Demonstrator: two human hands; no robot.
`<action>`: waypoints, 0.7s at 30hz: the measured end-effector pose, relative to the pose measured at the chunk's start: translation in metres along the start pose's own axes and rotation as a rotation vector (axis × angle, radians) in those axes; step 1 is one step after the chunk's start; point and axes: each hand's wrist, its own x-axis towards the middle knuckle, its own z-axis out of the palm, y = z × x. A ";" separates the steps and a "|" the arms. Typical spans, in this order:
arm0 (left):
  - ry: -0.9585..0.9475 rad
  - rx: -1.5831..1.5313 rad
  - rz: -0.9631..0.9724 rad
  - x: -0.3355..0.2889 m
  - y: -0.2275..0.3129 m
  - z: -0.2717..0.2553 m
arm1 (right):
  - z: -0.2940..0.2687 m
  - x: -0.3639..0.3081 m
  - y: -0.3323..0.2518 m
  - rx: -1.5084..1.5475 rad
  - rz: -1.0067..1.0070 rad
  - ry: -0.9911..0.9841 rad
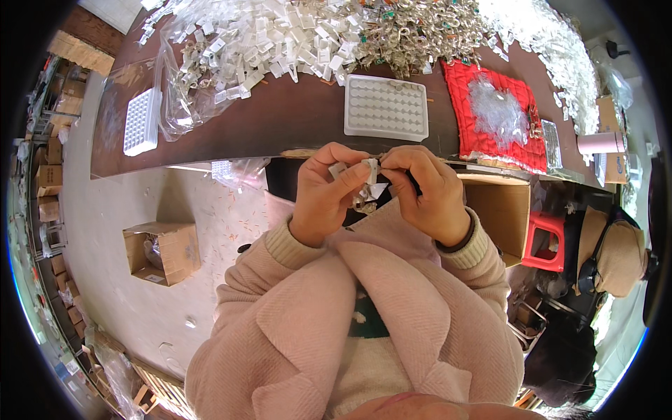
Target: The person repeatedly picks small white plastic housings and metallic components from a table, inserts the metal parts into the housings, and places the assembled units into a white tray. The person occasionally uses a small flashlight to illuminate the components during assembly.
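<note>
In front of my chest, just off the table's near edge, both hands are raised close together. My left hand (324,190) is closed around a few small white plastic pieces (372,170), with thumb and fingertips pressed on them. Small metal-looking parts hang below these pieces. My right hand (432,189) pinches at the same spot, its fingertips nearly touching the white pieces; what sits between them is too small to make out. Beyond the hands, a white tray (386,130) with rows of round hollows lies on the dark table (294,115).
Heaps of white plastic pieces (294,35) and metal clips (413,35) cover the table's back. A red cloth (465,105) bears clear bits (495,105). Stacked white trays (142,122) stand left. Cardboard boxes (180,252) and a red stool (544,241) are below.
</note>
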 end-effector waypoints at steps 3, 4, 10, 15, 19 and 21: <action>-0.053 0.046 0.014 0.001 0.001 -0.006 | 0.002 0.001 -0.001 -0.065 -0.016 -0.012; -0.064 0.060 0.014 0.001 0.002 -0.009 | 0.004 0.003 -0.002 -0.077 -0.032 -0.016; 0.032 -0.011 0.049 0.003 0.014 -0.020 | 0.020 0.028 0.000 -0.009 -0.046 -0.097; 0.143 -0.216 0.014 0.008 0.038 -0.033 | 0.027 0.097 0.046 -0.238 -0.102 -0.127; 0.138 -0.247 -0.034 0.011 0.044 -0.046 | 0.051 0.141 0.081 -0.623 -0.283 -0.251; 0.121 -0.203 -0.034 0.012 0.044 -0.053 | 0.060 0.152 0.091 -0.708 -0.343 -0.330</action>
